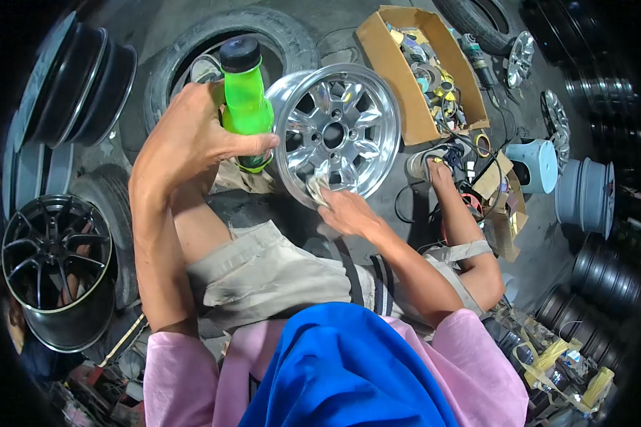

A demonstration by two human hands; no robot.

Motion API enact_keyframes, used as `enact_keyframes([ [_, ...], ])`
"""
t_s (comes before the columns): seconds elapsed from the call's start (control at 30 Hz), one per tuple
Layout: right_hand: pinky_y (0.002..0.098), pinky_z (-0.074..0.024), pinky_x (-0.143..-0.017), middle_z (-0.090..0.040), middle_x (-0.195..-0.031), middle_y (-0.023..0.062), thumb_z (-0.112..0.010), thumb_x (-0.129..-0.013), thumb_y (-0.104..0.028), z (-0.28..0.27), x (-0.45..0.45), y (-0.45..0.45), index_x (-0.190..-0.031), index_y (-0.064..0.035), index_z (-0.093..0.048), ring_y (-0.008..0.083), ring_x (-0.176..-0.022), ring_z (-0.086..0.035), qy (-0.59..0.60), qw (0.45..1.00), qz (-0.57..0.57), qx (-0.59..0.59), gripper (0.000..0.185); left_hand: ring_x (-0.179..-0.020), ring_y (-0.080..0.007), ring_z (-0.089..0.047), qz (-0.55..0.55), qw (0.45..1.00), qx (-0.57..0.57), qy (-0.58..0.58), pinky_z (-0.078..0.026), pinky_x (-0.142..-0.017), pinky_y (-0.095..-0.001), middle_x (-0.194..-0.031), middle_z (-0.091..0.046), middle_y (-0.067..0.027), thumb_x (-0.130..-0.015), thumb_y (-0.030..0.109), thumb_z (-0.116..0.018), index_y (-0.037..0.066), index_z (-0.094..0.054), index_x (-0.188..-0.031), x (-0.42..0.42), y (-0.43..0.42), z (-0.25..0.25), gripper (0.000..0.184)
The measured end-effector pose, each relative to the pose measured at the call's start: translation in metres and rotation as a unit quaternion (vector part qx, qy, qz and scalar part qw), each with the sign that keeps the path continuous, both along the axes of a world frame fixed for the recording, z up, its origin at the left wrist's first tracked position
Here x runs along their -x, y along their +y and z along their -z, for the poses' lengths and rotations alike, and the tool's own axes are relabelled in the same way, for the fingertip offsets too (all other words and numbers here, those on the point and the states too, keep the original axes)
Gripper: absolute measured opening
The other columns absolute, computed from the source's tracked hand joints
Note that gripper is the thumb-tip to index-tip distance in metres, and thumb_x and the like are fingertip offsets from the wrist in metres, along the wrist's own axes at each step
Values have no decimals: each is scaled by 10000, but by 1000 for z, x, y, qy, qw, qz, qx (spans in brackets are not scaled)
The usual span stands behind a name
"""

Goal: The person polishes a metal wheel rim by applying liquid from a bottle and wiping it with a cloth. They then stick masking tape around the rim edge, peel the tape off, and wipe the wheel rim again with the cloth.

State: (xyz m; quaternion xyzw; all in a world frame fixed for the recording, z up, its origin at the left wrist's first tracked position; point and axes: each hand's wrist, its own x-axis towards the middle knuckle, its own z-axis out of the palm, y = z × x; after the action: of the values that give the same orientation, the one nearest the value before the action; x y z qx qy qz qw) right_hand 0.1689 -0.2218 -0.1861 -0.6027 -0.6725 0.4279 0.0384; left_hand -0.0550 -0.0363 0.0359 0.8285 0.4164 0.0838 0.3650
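Raised at the upper left, my left hand point(199, 135) is wrapped round a bright green bottle point(246, 99) with a black cap. The bottle stands nearly upright, just left of a polished silver wheel rim point(367, 117). My right hand point(345, 212) holds a crumpled whitish cloth point(318, 186) against the lower edge of the rim. The rim faces up toward me, with its spokes and round centre hole showing. Part of a tire point(292, 39) lies behind the bottle, and brown paper or cloth point(243, 178) is under it.
A cardboard box point(381, 43) of mixed supplies stands beyond the rim. Right of it are a power tool point(479, 65), cables and a light blue container point(540, 167). A black wheel point(57, 252) stands at left; more rims line both sides.
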Motion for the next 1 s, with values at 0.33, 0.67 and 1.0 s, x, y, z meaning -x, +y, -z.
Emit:
enact_keyframes([
  [0.33, 587, -500, -845, -681, -970, 286, -563, -939, -264, 10, 2, -6, -1100, -9, -573, 509, -959, -646, 29, 999, 39, -26, 302, -769, -217, -701, 13, 999, -32, 17, -553, -757, -363, -846, -732, -135, -732, 259, -880, -22, -696, -999, -3, -2, 0, 429],
  [0.67, 575, -491, -804, -665, -888, 306, -567, -931, -248, -11, 8, -20, -1196, -8, -578, 510, -897, -644, 68, 995, 77, 16, 358, -801, -198, -695, -15, 1000, -3, 1, -549, -779, -354, -879, -741, -125, -728, 283, -889, -29, -696, -1011, -3, -2, 2, 463],
  [1.0, 578, -511, -851, -701, -1012, 280, -572, -915, -271, -15, 0, -26, -1190, -53, -606, 489, -965, -662, 44, 995, 80, 50, 352, -839, -180, -682, 3, 1000, 6, 16, -543, -799, -340, -911, -732, -105, -757, 240, -884, -26, -661, -1089, -10, -4, 3, 480],
])
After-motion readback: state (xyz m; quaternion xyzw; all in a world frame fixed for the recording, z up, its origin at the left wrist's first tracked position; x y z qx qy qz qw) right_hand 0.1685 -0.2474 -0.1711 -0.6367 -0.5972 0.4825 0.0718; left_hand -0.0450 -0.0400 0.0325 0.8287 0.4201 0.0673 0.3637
